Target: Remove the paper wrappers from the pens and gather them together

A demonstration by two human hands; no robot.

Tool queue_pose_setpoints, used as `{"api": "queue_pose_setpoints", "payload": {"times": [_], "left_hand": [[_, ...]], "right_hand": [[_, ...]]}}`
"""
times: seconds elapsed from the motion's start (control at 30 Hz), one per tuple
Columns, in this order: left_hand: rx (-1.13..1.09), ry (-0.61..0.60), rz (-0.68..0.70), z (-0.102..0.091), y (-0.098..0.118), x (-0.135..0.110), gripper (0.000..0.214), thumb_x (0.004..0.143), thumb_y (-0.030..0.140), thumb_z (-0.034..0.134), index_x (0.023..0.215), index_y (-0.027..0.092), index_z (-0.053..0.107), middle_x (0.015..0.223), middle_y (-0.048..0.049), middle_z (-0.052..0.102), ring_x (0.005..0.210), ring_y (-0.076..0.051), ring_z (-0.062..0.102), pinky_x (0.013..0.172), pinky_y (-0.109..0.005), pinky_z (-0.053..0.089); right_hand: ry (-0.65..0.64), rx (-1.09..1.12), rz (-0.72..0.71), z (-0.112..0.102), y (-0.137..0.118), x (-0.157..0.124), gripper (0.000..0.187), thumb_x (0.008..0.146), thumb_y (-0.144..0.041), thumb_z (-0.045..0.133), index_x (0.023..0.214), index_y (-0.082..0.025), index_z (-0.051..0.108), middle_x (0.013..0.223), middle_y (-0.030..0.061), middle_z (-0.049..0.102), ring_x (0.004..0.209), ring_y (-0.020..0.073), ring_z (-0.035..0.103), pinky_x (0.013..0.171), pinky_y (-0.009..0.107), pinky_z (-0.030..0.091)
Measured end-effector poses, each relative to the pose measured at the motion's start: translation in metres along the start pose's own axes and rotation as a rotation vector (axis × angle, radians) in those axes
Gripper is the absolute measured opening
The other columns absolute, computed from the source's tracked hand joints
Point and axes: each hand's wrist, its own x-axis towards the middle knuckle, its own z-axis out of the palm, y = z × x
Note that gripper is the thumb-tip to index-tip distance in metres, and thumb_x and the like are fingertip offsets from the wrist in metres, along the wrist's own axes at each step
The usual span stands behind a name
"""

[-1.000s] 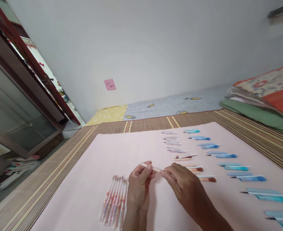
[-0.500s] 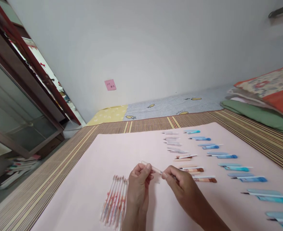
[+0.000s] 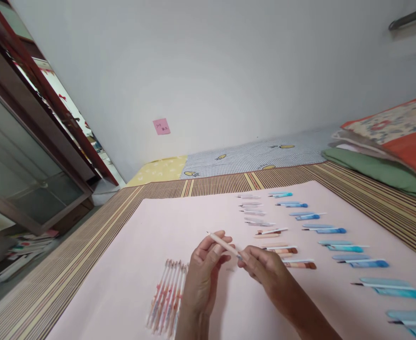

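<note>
Between my two hands is a slim pale pink pen [image 3: 224,244], its dark tip pointing up and left. My left hand [image 3: 209,262] steadies the barrel with thumb and curled fingers. The pen's lower right end is pinched by my right hand [image 3: 262,267], which hides part of it. Just left of my left hand lie several capped pens [image 3: 165,297] with clear barrels and pink-orange patterns, side by side. To the right of my right hand are brown and peach pen parts [image 3: 301,265] with white refills.
Sets of blue pen parts [image 3: 361,263] run down the right of the pink sheet [image 3: 115,283], with pale lilac sets [image 3: 253,211] farther back. The sheet lies on a striped mat [image 3: 52,264]. Folded bedding [image 3: 381,174] is at right; a pink note [image 3: 161,126] sticks to the wall.
My left thumb has moved down along the barrel and its fingers have loosened, so more of the pen and its tip shows. My right hand still pinches the other end.
</note>
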Motion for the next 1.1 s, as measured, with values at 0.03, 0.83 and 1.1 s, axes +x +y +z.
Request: {"api": "queue_pose_setpoints", "payload": {"times": [0.03,0.83,1.1], "left_hand": [[-0.008,0.034,0.004,0.0,-0.001,0.001,0.032,0.073,0.034,0.081,0.098,0.017,0.075,0.097,-0.0096,0.073,0.088,-0.019,0.064,0.077,-0.028,0.048],[0.027,0.329,0.015,-0.014,-0.014,0.014,0.034,0.05,0.034,0.093,0.054,0.014,0.065,0.054,0.0007,0.061,0.052,-0.008,0.049,0.049,-0.019,0.039],[0.067,0.18,0.008,-0.01,-0.004,0.008,0.027,0.064,0.036,0.087,0.068,0.013,0.073,0.071,-0.004,0.07,0.061,-0.01,0.055,0.061,-0.022,0.046]], "right_hand": [[0.014,-0.026,-0.011,0.003,-0.001,0.0,0.041,0.096,-0.052,0.044,0.075,-0.019,0.056,0.064,-0.0057,0.035,0.061,0.0124,0.034,0.057,0.025,0.028],[0.199,-0.402,-0.169,0.039,0.009,-0.001,0.025,0.097,-0.04,0.049,0.085,-0.021,0.062,0.078,0.0009,0.066,0.067,0.0157,0.058,0.06,0.023,0.038],[0.156,-0.229,-0.121,0.042,0.003,-0.001,0.038,0.101,-0.044,0.037,0.077,-0.021,0.056,0.067,-0.0013,0.056,0.062,0.0147,0.051,0.061,0.025,0.035]]}}
